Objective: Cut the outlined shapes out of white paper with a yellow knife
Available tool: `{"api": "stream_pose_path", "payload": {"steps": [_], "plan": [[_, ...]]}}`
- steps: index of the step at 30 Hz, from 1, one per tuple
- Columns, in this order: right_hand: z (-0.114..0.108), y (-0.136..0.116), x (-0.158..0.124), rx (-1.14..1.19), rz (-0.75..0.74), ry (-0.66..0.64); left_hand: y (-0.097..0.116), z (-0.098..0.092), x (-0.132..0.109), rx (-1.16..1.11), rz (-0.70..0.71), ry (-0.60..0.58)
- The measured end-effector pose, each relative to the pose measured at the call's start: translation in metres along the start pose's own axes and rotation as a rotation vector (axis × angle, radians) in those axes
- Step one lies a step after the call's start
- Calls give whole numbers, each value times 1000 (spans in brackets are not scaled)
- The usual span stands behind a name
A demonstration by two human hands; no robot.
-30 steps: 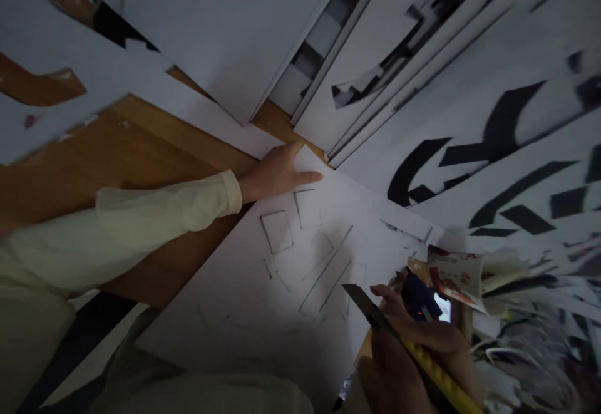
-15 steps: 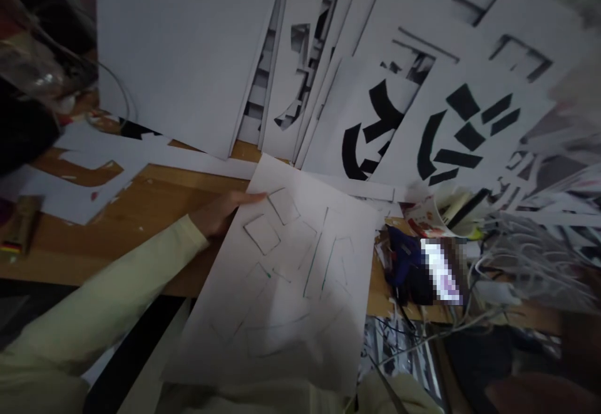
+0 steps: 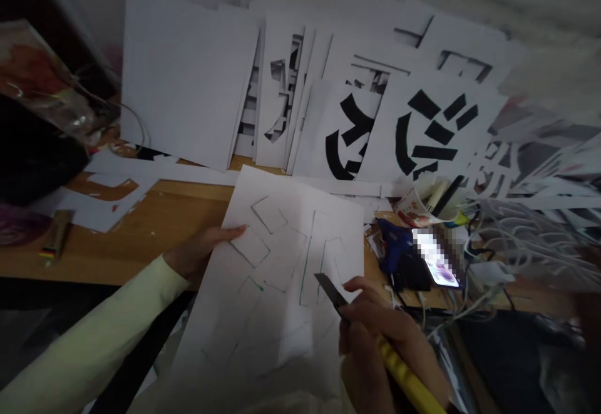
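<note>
A white board (image 3: 282,289) with outlined shapes drawn on it leans over the table's front edge. My left hand (image 3: 200,252) grips its left edge, the thumb lying on the front face and the fingers hidden behind. In my right hand (image 3: 385,339) is a yellow utility knife (image 3: 404,370), its blade out and pointing up and left. The blade tip is over the long upright outlines near the board's right side; whether it touches the surface I cannot tell.
Behind stand white sheets (image 3: 188,82) with cut-out shapes. To the right are a cup of tools (image 3: 425,204), a blue glue gun (image 3: 394,242), a lit phone (image 3: 436,260) and tangled cables. A brush (image 3: 59,235) lies on the wooden table (image 3: 154,232) at left.
My right hand has come into view from below with the utility knife, over the board. My left hand still holds the board's left edge, and the camera view has shifted.
</note>
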State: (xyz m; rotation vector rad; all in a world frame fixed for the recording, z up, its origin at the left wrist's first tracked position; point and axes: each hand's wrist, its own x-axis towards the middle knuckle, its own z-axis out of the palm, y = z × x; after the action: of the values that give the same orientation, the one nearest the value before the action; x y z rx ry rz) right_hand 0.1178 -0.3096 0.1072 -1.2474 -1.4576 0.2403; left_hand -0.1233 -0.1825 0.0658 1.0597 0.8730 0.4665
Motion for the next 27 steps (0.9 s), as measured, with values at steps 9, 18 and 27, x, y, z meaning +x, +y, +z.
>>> {"api": "stream_pose_path", "payload": {"steps": [9,18,27], "plan": [[13,28,-29,214,108,61,-30,8,-6,-518,-48,389],[18,44,-29,115,-208,82,-28,21,-10,-724,-123,619],[23,49,-28,98,-292,95,-31,25,-7,-641,-138,625]]}}
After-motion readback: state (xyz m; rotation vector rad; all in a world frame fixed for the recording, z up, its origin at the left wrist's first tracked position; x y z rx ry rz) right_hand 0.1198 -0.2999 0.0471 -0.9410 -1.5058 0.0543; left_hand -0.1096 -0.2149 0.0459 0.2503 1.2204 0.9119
